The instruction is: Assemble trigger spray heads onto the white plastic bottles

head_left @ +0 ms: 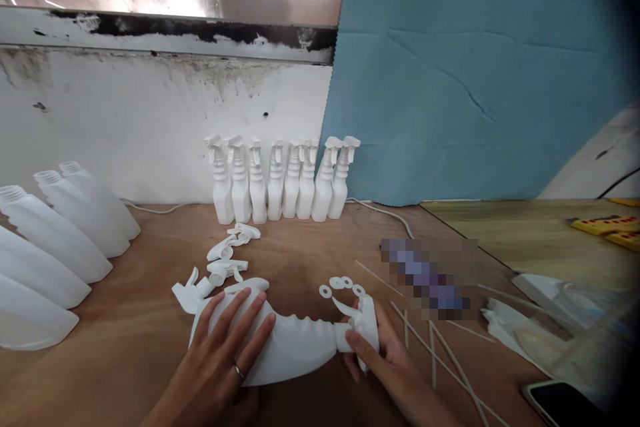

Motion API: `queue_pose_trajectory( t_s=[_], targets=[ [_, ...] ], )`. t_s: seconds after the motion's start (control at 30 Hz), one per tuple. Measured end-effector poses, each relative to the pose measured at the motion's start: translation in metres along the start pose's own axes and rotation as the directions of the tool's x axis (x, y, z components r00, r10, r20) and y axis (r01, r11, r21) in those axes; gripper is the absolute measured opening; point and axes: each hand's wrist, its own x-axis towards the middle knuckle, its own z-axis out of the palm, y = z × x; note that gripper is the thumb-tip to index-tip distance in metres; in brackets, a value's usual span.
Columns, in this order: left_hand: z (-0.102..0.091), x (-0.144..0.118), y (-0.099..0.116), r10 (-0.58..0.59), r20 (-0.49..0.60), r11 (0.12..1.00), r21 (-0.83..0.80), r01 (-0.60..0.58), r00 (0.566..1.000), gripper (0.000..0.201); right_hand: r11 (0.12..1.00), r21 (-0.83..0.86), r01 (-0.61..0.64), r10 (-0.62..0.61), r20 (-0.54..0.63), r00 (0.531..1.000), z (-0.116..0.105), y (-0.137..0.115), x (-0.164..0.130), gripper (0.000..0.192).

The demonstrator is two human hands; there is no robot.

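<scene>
A white spray bottle point(300, 350) lies on its side in front of me, its neck toward the right. Spread over its wide base end, my left hand point(233, 340) grips the body; the thumb is hidden. At the other end my right hand point(385, 350) is closed around a white trigger sprayer point(367, 320), which sits on the bottle's neck with its lever pointing up and left. Just beyond the bottle lie several loose trigger sprayers point(227, 270) on the left and several small white washers point(340, 283) near the sprayer's lever.
Bottles with sprayers point(275, 190) stand in a row by the wall. Open bottles without tops point(95, 213) stand at the left. Thin white tubes point(450, 353) lie on the right of the wooden table point(165, 240), near plastic bags point(525, 333) and a phone point(563, 403). A blurred-out patch point(427, 279) hides something.
</scene>
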Motion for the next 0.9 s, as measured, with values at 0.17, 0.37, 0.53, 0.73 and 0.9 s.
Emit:
queue_pose_trajectory(
  t_s=[0.17, 0.37, 0.53, 0.73, 0.9],
  targets=[
    [0.0017, -0.0012, 0.0004, -0.001, -0.021, 1.0, -0.023, 0.0, 1.0, 0.07, 1.0, -0.012, -0.015, 0.015, -0.029, 0.999, 0.0016, 0.0, 0.0007, 0.064],
    [0.0024, -0.0007, 0.0014, 0.001, -0.041, 1.0, -0.025, -0.002, 0.999, 0.069, 1.0, 0.011, -0.005, 0.005, 0.008, 1.0, -0.0012, 0.0029, 0.0017, 0.055],
    [0.0036, -0.001, 0.0016, 0.014, -0.058, 1.0, -0.018, -0.015, 0.998, 0.07, 0.999, 0.04, -0.027, 0.027, 0.007, 1.0, -0.0048, 0.0073, 0.0035, 0.054],
    [0.0047, -0.0014, 0.0025, 0.023, -0.065, 1.0, -0.014, -0.024, 0.998, 0.071, 0.996, 0.08, -0.031, 0.031, 0.007, 0.999, -0.0046, 0.0048, 0.0038, 0.049],
    [0.005, -0.0008, 0.0026, 0.017, -0.069, 1.0, -0.018, -0.018, 0.997, 0.071, 0.993, 0.117, 0.002, -0.005, 0.024, 1.0, -0.0061, 0.0024, 0.0041, 0.051]
  ],
)
